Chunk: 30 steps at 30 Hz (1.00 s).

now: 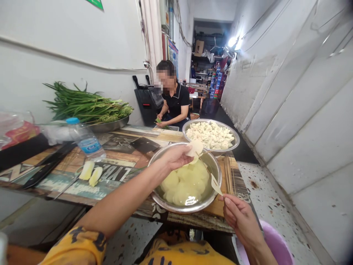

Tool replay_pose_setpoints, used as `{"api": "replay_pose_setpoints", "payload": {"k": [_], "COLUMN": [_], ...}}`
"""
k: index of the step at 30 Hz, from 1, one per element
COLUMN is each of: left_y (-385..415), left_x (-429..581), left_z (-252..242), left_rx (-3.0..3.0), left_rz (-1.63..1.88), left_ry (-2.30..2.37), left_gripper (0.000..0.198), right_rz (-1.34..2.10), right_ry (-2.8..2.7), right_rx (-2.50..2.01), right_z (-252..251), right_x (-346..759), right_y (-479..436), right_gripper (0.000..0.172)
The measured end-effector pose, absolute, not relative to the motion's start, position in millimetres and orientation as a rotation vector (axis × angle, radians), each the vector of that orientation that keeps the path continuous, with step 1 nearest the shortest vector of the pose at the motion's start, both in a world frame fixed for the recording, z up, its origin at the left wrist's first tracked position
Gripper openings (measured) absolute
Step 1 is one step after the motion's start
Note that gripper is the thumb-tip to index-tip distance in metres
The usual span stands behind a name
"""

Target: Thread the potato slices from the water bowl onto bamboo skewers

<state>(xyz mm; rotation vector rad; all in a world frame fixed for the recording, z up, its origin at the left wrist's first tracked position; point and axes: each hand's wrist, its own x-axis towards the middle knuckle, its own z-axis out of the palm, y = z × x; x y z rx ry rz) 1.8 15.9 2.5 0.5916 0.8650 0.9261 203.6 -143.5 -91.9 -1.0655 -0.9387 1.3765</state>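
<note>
On the counter (124, 147), left of the near bowl (165, 200), lie one bottle (86, 141) and two cut pieces (91, 173). Over that bowl, probably so drips fall in, the left hand (175, 156) pinches one slice (195, 148). The right hand (241, 217) grips one skewer (205, 169) carrying another slice, seemingly steadying it. Behind sits a second bowl (211, 135), heaped.
</note>
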Motion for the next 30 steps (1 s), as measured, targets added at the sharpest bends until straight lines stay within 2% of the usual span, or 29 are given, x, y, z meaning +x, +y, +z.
{"api": "replay_pose_setpoints", "payload": {"k": [5,10,16,20,24,30], "left_y": [12,7,5,6,2,-4], "left_x": [4,9,11,12,13,16], "left_z": [2,-3,-10,-12,-9,-6], "left_rx": [0.644,0.840,1.075,1.104,1.143,1.178], "left_rz": [0.916,1.110,1.191,1.161,1.166,1.058], "left_ry": [0.864,0.888,0.896,0.872,0.919,0.922], "left_gripper": [0.010,0.002,0.025,0.033,0.029,0.022], "right_rz": [1.191,1.086,1.044,0.789,0.439,0.274], "right_ry": [-1.054,-1.162,-1.218,-1.312,-1.435,-1.526], "right_rx": [-1.212,-1.302,-1.350,-1.428,-1.461,-1.444], "right_z": [-91,-89,-86,-76,-67,-68], "right_x": [199,201,204,200,194,187], "right_y": [-141,-144,-151,-152,-149,-139], "right_gripper": [0.037,0.039,0.040,0.036,0.030,0.027]}}
